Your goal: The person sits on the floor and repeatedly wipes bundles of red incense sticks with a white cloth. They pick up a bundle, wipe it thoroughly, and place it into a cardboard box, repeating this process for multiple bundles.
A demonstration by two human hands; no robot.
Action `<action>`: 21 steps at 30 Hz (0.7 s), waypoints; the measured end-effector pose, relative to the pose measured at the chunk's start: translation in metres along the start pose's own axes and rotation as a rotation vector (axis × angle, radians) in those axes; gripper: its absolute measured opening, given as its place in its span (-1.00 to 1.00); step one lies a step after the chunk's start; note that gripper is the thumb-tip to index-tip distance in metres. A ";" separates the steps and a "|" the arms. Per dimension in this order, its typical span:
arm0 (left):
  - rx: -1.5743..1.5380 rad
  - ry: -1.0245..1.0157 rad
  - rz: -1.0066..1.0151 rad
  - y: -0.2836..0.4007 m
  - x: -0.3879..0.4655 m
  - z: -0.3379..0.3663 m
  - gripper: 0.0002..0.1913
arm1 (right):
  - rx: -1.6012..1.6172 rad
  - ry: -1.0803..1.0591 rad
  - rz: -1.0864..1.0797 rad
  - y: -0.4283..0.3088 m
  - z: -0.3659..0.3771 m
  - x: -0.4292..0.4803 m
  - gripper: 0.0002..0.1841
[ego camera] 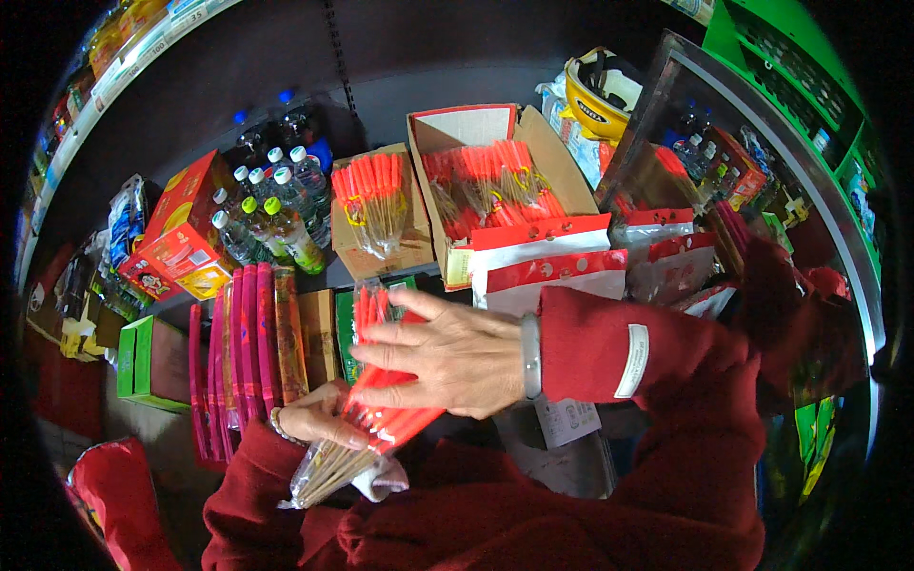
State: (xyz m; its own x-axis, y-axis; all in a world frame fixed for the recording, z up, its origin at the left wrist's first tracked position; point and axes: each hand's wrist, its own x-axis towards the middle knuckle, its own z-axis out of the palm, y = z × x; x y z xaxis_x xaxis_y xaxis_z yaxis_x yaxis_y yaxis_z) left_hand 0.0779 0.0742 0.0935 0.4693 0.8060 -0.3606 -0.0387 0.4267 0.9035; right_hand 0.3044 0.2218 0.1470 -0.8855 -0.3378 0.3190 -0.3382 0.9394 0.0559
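Low before me, my left hand (321, 417) grips a clear plastic bag of red-topped sticks (400, 421), its thumb over the place where the bare sticks begin. My right hand (457, 357) lies over the red ends with its fingers spread, touching the bag; whether it grips anything is not clear. Bare stick ends point down to the left. Beyond my hands, a similar bundle of red-topped sticks (371, 193) rests on a cardboard box (346, 258). An open carton (535, 128) beside it holds several more such bundles (496, 178).
Pink and patterned long packs (250, 342) stand left of my hands, near a green box (153, 364). Behind are plastic bottles (285, 193) and a red-orange carton (186, 228). Red-and-white packets (550, 275) lie to the right, below a yellow helmet (600, 107) and a framed mirror (664, 114).
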 end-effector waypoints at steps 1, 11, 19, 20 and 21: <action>-0.071 0.060 0.029 0.004 0.000 0.005 -0.65 | -0.139 0.144 -0.010 0.002 -0.005 0.001 -0.49; -0.349 0.689 0.655 0.017 0.062 0.011 -0.81 | 0.509 -0.086 0.794 -0.007 0.025 -0.014 -0.62; -0.330 0.813 0.746 0.015 0.084 0.024 -0.83 | 1.331 -0.025 1.005 -0.021 0.030 -0.014 -0.76; -0.305 0.843 0.755 0.016 0.085 0.024 -0.82 | 1.331 -0.013 1.013 -0.022 0.028 -0.014 -0.77; -0.297 0.843 0.763 0.018 0.086 0.025 -0.82 | 1.333 -0.002 1.021 -0.023 0.027 -0.013 -0.78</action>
State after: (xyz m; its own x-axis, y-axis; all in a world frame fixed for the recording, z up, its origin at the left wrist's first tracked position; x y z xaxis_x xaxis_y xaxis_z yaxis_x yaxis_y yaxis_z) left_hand 0.1398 0.1407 0.0850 -0.4921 0.8635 0.1108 -0.3137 -0.2947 0.9026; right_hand 0.3154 0.2035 0.1164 -0.8975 0.3365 -0.2849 0.3215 0.0572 -0.9452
